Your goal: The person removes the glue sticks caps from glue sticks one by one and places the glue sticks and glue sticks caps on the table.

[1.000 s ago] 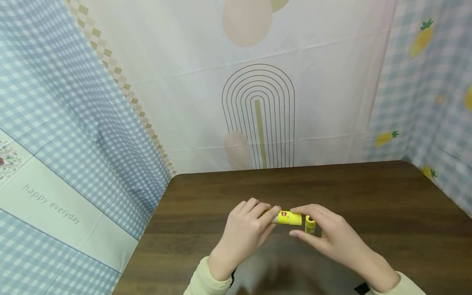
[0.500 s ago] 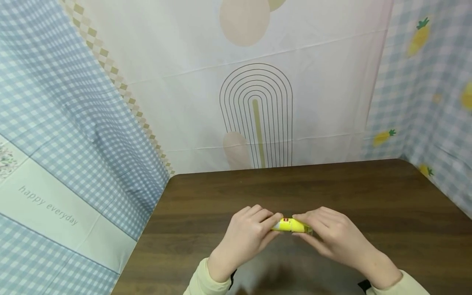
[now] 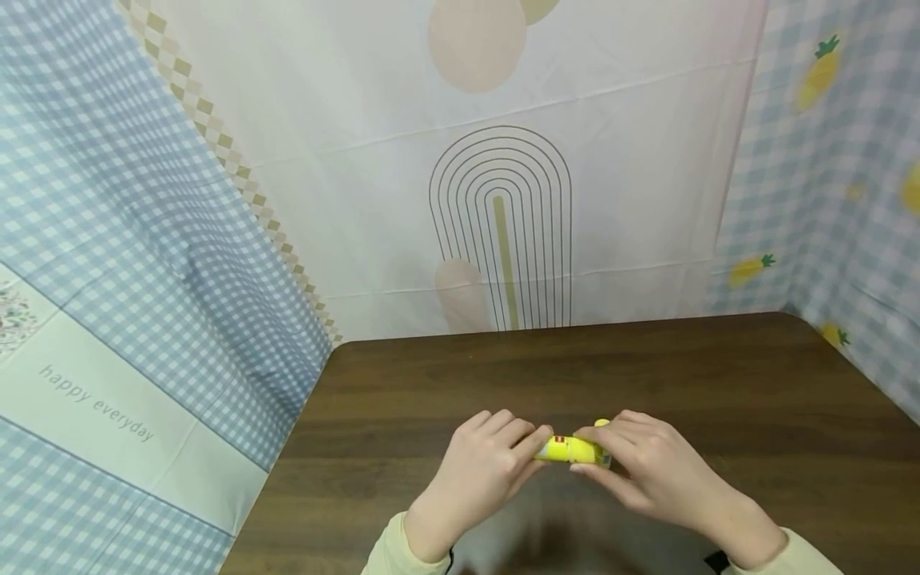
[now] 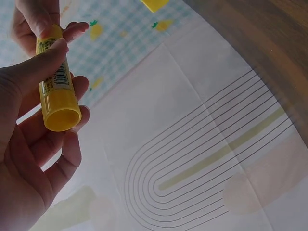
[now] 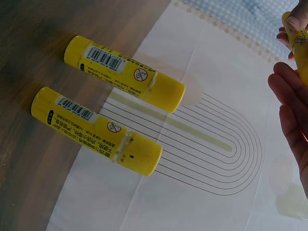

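A yellow glue stick (image 3: 559,449) lies nearly level between both hands, above the table in the head view. My left hand (image 3: 485,471) holds its left end between thumb and fingers. At the other end, the thumb and fingertips of my right hand (image 3: 657,467) pinch it from below and above. In the left wrist view the glue stick (image 4: 58,84) shows a barcode label, its hollow yellow end pointing toward the camera. Two more yellow glue sticks, one (image 5: 122,72) beside another (image 5: 96,132), stand upright in the right wrist view, mostly hidden by the right hand in the head view.
Under the hands is a dark brown wooden table (image 3: 402,383). Behind it hangs a pale cloth (image 3: 632,176) with an arch pattern, and blue checked cloth (image 3: 237,287) flanks the left side.
My right hand's thumb and fingers have closed in on the held glue stick's right end. Stick and both hands have sunk slightly lower in the head view.
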{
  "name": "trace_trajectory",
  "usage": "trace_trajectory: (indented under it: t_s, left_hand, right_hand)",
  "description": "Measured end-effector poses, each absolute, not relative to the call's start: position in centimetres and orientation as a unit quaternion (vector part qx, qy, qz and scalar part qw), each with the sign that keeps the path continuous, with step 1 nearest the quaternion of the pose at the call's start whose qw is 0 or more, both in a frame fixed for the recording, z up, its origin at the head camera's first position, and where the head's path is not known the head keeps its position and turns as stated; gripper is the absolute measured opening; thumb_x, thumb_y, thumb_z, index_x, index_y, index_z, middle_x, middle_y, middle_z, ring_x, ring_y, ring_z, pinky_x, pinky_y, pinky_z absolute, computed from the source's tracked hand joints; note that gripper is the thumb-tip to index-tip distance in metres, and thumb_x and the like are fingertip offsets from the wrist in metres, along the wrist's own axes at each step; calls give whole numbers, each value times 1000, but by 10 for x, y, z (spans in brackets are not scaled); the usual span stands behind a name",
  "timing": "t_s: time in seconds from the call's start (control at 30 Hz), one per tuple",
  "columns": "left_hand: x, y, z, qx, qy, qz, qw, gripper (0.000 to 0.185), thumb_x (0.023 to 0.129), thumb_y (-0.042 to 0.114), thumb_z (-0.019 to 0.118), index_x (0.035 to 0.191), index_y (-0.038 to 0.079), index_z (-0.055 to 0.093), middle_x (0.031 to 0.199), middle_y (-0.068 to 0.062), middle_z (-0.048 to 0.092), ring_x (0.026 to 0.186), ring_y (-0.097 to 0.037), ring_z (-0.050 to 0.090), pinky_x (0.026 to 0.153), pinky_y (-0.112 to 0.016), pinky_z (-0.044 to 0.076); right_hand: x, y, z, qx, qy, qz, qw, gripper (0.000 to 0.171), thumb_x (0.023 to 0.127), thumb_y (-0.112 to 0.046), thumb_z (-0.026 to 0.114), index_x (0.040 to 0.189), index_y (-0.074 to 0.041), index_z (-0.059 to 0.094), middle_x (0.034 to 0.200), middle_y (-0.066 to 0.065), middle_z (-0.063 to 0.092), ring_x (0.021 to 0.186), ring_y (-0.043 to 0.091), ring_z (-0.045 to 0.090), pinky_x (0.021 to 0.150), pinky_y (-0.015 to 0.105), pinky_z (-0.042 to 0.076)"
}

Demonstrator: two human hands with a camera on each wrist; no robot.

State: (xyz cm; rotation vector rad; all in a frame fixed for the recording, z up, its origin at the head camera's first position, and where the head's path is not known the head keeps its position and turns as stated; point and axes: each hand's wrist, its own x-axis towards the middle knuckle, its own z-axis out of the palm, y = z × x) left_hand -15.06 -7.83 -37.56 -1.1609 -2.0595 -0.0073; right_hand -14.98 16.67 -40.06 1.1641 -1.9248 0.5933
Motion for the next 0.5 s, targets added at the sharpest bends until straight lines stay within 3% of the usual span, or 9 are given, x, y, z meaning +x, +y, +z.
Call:
trace_trajectory:
  t_s: [0.23, 0.5]
  left_hand:
    - [-150, -77, -378, -462, -787, 24, 408, 28, 84, 38, 81, 105, 20, 76, 92, 11, 70, 79, -6, 59, 63, -18, 39]
    - [-148, -78, -373, -473, -762, 39, 442, 26, 81, 32, 84, 104, 20, 77, 90, 11, 68, 78, -6, 59, 63, -18, 34]
  right_hand:
    - [-144, 171, -400, 445, -787, 251, 346, 30, 100, -44, 61, 98, -16, 70, 82, -19, 62, 64, -3, 40, 63, 15, 36]
    - [-141, 173, -400, 431, -800, 262, 327, 24, 99, -46, 62, 94, -23, 69, 76, -25, 53, 63, -7, 39, 63, 12, 33]
